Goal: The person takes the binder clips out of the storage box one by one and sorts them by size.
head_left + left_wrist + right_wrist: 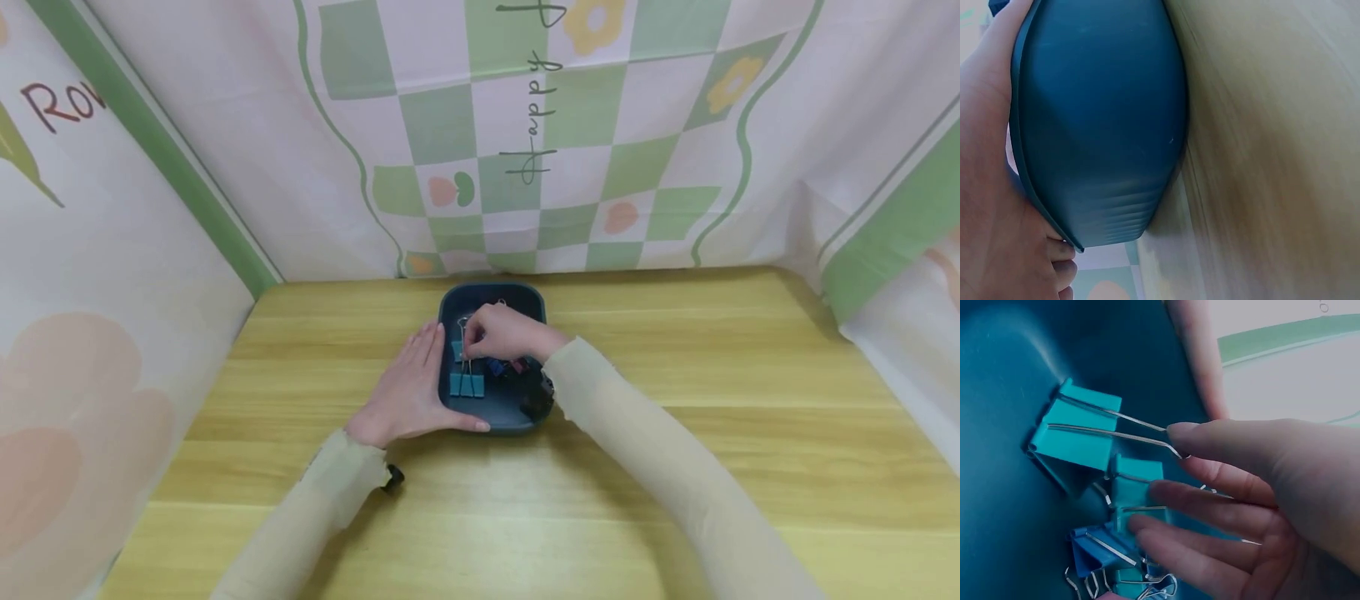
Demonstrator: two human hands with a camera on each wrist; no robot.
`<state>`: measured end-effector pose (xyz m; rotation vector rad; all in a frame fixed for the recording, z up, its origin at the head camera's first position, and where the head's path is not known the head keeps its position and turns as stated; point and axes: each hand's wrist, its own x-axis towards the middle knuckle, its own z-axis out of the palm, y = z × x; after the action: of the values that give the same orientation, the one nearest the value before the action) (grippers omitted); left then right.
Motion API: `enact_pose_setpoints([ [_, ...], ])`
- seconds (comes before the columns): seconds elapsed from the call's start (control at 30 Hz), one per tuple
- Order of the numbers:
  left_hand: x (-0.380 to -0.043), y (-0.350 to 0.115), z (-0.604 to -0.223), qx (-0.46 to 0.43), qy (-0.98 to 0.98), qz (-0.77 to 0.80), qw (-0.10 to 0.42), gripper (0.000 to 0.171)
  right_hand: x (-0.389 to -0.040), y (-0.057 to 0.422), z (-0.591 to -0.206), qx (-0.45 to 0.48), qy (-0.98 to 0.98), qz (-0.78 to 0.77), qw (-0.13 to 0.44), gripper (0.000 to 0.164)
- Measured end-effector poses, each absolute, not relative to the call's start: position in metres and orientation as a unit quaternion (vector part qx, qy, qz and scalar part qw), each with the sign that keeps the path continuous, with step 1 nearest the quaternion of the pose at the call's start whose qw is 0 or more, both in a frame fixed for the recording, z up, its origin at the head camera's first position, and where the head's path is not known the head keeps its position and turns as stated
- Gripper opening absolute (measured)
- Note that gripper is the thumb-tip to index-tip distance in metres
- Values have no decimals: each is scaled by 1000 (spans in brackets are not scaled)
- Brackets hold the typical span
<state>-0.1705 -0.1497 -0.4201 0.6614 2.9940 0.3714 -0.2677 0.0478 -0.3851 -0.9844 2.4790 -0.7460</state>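
Observation:
A dark blue tray [498, 415] stands on the wooden table, holding several binder clips. My left hand [405, 392] rests along its left rim, fingers straight and the thumb stretched along the near edge. Inside the tray, my right hand [504, 333] pinches the wire handle of a large teal binder clip [1082, 428] between thumb and forefinger. Another teal clip [1138, 478] lies under the other fingers of that hand. Beside it sits a blue binder clip [1100, 550]. In the left wrist view the tray's outer wall [1104, 112] fills the middle.
Dark clips [536, 400] lie at the tray's near right, partly hidden by the right wrist. Behind the tray hangs a green and white checked cloth [510, 167], close to the back edge of the wooden table [712, 375]. Printed cloth also hangs at both sides.

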Motion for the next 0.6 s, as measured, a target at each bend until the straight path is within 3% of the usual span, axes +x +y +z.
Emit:
enact_pose_setpoints([
  [0.6,-170,-149,-420,214,969,120,27,148,-257,55,-382,-346,860,-293,233,11],
])
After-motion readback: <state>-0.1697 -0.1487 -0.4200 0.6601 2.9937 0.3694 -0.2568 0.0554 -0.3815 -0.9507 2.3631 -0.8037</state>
